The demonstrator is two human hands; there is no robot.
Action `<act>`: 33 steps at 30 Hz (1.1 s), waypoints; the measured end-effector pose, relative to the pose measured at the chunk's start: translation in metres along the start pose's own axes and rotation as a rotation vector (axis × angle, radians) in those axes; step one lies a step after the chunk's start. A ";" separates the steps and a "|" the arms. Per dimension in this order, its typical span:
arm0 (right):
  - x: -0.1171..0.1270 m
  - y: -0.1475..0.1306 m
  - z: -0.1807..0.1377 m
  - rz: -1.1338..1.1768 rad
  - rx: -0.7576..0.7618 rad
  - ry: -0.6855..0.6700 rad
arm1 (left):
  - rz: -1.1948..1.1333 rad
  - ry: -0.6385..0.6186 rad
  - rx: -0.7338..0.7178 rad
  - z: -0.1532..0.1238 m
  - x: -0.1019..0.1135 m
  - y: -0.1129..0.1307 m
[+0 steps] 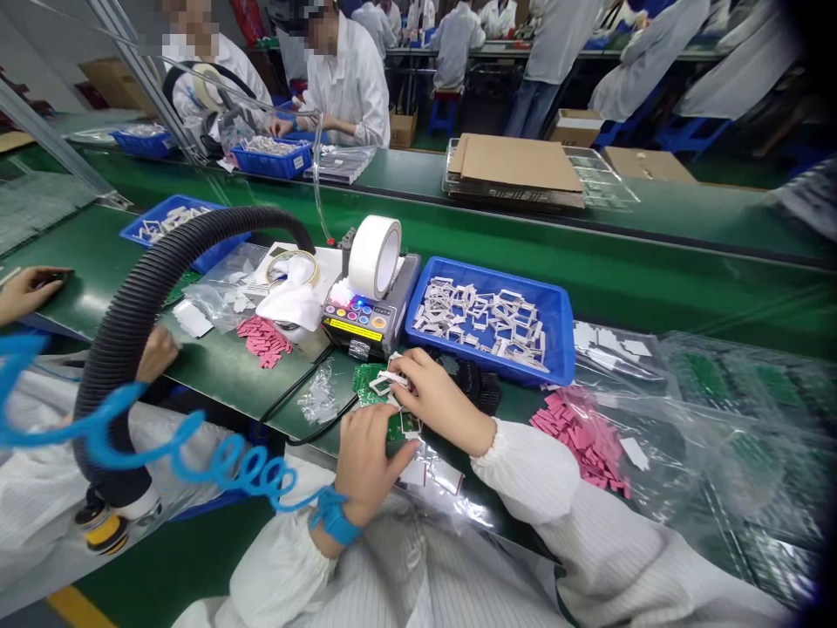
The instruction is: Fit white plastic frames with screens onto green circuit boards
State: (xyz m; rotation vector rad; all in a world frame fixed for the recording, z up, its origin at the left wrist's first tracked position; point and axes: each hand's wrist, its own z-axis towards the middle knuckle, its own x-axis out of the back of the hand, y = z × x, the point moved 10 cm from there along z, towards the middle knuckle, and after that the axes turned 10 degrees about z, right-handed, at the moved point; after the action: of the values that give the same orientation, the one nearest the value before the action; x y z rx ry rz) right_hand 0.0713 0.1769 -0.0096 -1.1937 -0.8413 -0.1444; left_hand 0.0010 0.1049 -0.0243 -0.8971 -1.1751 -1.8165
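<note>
A green circuit board point(366, 380) lies on the bench in front of me, partly covered by my hands. My right hand point(439, 394) reaches over it from the right, fingers pinched on a small white frame point(381, 382). Beside the board's near edge is my left hand point(370, 449), a blue wrist strap point(335, 516) around its wrist. Its bent fingertips touch the board area while the thumb stands apart. Another white frame point(411, 425) sits on the board near the left thumb. Fingers hide part of the board and the held frame.
Behind my hands, a blue bin point(570, 336) holds many white frames. Left of it, a tape roll point(374, 257) sits on a tape dispenser point(385, 336). Pink pieces point(581, 440) lie right. A black hose point(124, 323) arches left, near a co-worker's hand point(157, 353). A blue coiled cord point(189, 453) crosses leftward.
</note>
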 end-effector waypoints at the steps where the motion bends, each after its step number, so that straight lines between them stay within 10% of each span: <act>1: 0.003 0.001 0.000 -0.007 -0.005 -0.004 | 0.059 -0.035 -0.018 0.004 -0.005 0.003; 12: 0.110 0.043 -0.086 -0.257 -0.268 0.204 | 0.354 -0.196 -0.072 0.016 -0.021 0.022; 22: 0.074 0.090 -0.098 -0.308 -0.276 0.154 | 0.151 -0.259 -0.031 0.020 -0.029 0.031; 28: 0.090 0.089 -0.102 -0.190 -0.239 0.219 | -0.141 -0.217 0.036 0.021 -0.015 0.019; 33: 0.108 0.077 -0.111 -0.149 -0.257 0.317 | -1.133 -0.316 0.401 -0.008 -0.014 -0.017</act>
State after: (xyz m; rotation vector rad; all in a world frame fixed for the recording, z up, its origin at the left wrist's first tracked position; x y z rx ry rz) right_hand 0.2415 0.1471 -0.0110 -1.3042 -0.6435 -0.5631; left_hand -0.0094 0.1049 -0.0457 -0.2428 -2.4747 -2.1255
